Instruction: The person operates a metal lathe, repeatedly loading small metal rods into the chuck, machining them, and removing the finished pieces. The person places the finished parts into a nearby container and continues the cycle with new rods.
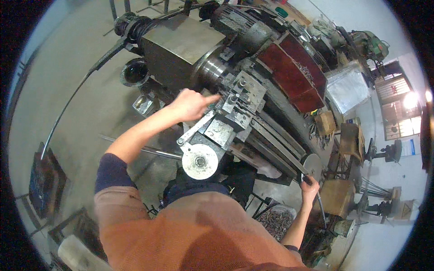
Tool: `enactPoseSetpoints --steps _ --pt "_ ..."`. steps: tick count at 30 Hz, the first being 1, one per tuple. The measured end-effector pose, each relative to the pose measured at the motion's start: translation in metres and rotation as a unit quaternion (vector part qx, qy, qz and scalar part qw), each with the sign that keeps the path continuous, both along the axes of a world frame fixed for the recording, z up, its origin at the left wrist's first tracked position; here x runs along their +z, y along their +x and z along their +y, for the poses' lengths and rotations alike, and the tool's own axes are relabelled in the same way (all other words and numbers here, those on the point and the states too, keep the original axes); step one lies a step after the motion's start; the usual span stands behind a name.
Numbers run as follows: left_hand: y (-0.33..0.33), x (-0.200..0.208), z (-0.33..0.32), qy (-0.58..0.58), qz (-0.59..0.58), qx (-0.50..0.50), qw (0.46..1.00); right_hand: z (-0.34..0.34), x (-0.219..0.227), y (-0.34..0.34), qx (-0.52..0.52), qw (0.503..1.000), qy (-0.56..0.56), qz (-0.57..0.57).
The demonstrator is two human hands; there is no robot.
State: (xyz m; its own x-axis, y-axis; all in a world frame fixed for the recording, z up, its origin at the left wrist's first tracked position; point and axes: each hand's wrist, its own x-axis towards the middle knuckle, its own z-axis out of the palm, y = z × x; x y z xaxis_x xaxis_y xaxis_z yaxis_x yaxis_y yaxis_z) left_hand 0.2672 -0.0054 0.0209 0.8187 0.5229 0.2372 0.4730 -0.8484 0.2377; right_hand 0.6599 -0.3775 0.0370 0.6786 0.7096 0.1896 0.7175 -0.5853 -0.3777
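Note:
My left hand (192,105) reaches over a small lathe, its index finger stretched toward the gap between the shiny round chuck (213,67) and the steel tool block (239,101). Its other fingers are curled under, and whatever they may hold is hidden. Just below this hand a flat metal lever (196,128) slants down to the left, above a pale round handwheel (200,161) near my body. Far to the right, my right hand (309,192) is closed around a dark handle (308,179) beside a second disc-shaped wheel (312,165) at the end of a long bar (280,147).
Behind the lathe bed stands a dark red metal tray (294,67), with a motor (244,29) farther back. A container of metal pieces (276,221) sits low by my right forearm. Cardboard boxes (337,198) stand at the right, and a long rod (68,108) curves at the left.

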Motion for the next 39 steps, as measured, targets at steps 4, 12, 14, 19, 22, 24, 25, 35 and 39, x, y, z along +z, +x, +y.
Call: enactPoseSetpoints --steps 4,12,14,19,22,24,25,35,39 --pt "-0.028 -0.018 0.003 0.025 -0.081 0.038 0.996 -0.020 0.000 0.001 -0.030 0.999 -0.006 -0.021" --pt "-0.108 0.003 -0.020 -0.079 -0.123 0.200 0.969 0.023 0.013 -0.003 0.055 0.998 0.002 -0.014" --pt "-0.135 -0.002 -0.016 -0.026 -0.100 0.223 0.969 0.046 0.017 0.001 0.091 0.995 -0.001 -0.029" --pt "-0.211 0.027 -0.005 0.082 -0.047 0.338 0.936 0.157 0.067 -0.055 0.242 0.967 0.065 -0.034" --pt "-0.273 0.041 0.022 0.169 -0.008 0.420 0.891 0.237 0.094 -0.106 0.370 0.922 0.116 -0.006" --pt "-0.334 0.032 0.042 0.196 0.045 0.476 0.856 0.292 0.098 -0.131 0.449 0.885 0.118 0.033" --pt "-0.369 0.024 0.046 0.210 0.073 0.508 0.832 0.320 0.093 -0.144 0.480 0.871 0.107 0.003" --pt "-0.373 -0.018 -0.043 -0.023 0.025 0.725 0.688 0.402 0.062 -0.203 0.453 0.886 -0.087 0.041" --pt "-0.346 -0.016 -0.062 -0.024 0.007 0.732 0.681 0.404 0.055 -0.201 0.467 0.879 -0.083 0.052"
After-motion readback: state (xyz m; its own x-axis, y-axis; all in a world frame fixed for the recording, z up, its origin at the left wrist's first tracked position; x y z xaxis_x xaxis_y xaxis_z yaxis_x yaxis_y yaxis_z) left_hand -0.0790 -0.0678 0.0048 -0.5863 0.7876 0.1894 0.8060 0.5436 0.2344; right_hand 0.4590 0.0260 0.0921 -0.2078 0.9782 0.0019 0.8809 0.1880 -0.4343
